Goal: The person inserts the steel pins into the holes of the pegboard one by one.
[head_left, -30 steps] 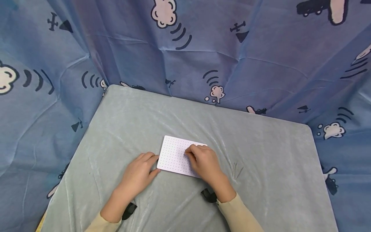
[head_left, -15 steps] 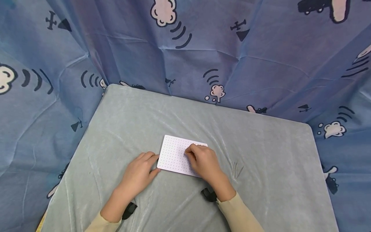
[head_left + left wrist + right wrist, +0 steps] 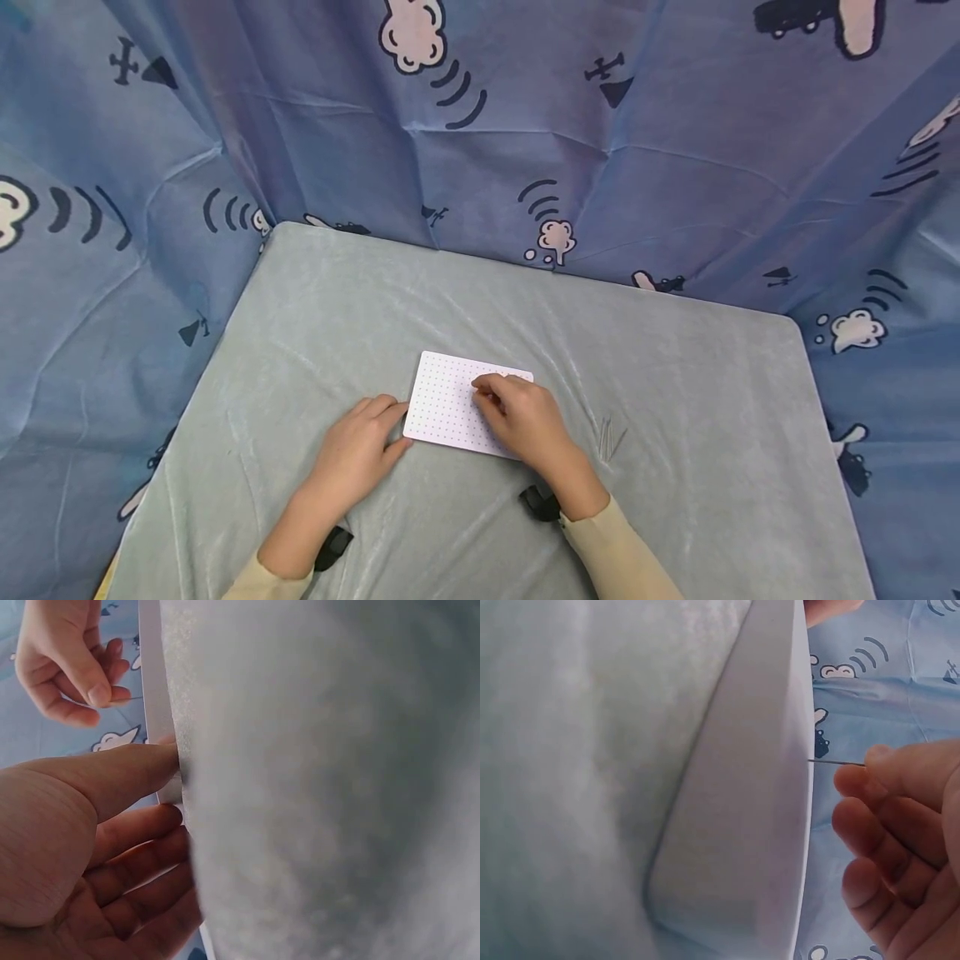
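A white board with a grid of small dots [image 3: 442, 400] lies on the cloth in the middle of the head view. My left hand [image 3: 356, 450] rests at its left edge; the index finger and thumb touch the side and near-left corner with fingers fairly straight. Over the right part of the board is my right hand [image 3: 525, 417], covering some dots. Its thumb and index finger pinch a thin metal pin [image 3: 838, 762], which points at the board's face. In the right wrist view the pin's far end meets the board's outline; whether it enters a hole cannot be seen.
Several thin metal pins [image 3: 607, 440] lie on the grey cloth [image 3: 675, 500] to the right of my right hand. Behind the table hangs a blue patterned curtain [image 3: 495, 192].
The head view has shifted slightly. My right fingertips have moved a little up and left over the board. My left hand and the board stay in place.
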Demonstrator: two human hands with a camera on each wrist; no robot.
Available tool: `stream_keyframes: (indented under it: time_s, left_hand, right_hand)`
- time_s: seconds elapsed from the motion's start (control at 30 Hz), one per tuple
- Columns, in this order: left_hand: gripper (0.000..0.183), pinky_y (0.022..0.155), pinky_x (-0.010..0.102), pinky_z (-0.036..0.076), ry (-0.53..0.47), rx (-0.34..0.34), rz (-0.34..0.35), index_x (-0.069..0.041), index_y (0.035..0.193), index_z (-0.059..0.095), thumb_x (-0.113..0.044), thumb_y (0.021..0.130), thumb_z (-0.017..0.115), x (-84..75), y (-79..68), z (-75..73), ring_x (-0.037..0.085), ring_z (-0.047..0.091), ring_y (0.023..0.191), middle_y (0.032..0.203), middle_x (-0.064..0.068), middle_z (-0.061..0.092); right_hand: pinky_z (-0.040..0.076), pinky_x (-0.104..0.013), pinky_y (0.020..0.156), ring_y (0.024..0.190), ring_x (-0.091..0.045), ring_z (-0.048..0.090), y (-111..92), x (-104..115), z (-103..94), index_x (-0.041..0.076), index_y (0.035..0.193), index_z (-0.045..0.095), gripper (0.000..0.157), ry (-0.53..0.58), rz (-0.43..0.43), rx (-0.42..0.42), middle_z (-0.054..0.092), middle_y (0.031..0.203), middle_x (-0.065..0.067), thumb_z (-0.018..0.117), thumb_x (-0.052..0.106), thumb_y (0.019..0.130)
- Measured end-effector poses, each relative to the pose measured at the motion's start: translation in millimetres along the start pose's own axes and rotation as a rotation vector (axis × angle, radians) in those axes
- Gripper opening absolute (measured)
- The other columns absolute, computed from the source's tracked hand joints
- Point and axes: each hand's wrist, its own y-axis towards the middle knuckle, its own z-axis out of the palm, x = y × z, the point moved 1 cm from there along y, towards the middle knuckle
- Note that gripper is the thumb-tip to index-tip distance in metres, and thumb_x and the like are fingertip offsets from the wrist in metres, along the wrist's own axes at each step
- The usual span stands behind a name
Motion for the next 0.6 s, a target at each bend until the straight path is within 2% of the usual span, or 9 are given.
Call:
stream_keyframes:
  time_s: [0.17,0.33,0.6]
  left_hand:
    - [0.05,0.088,0.041,0.061,-0.002,0.0,-0.003,-0.001,0.128,0.078,-0.018,0.085,0.097,0.4,-0.5,0.9,0.025,0.067,0.105,0.117,0.004,0.072]
    - [0.05,0.09,0.041,0.061,-0.011,0.017,-0.011,-0.001,0.129,0.077,-0.018,0.086,0.097,-0.6,0.3,1.8,0.025,0.067,0.107,0.118,0.004,0.072]
    - [0.05,0.09,0.043,0.061,0.001,0.003,-0.007,0.001,0.127,0.077,-0.016,0.084,0.098,-2.7,0.3,1.9,0.028,0.068,0.108,0.118,0.006,0.073]
  right_hand:
    - [0.059,-0.034,0.066,0.074,-0.012,0.069,-1.4,0.0,-2.8,0.009,0.105,0.079,0.016,-0.002,0.031,0.01,0.075,0.086,0.003,0.087,0.008,0.091]
    - [0.059,-0.033,0.066,0.074,-0.013,0.07,-5.0,-3.3,-9.1,0.009,0.104,0.079,0.017,0.013,0.058,-0.001,0.076,0.087,0.002,0.09,0.013,0.091]
    - [0.056,-0.033,0.064,0.075,-0.017,0.068,-20.2,-19.1,-34.7,0.009,0.108,0.079,0.017,0.025,0.186,-0.009,0.075,0.092,0.0,0.088,0.018,0.096]
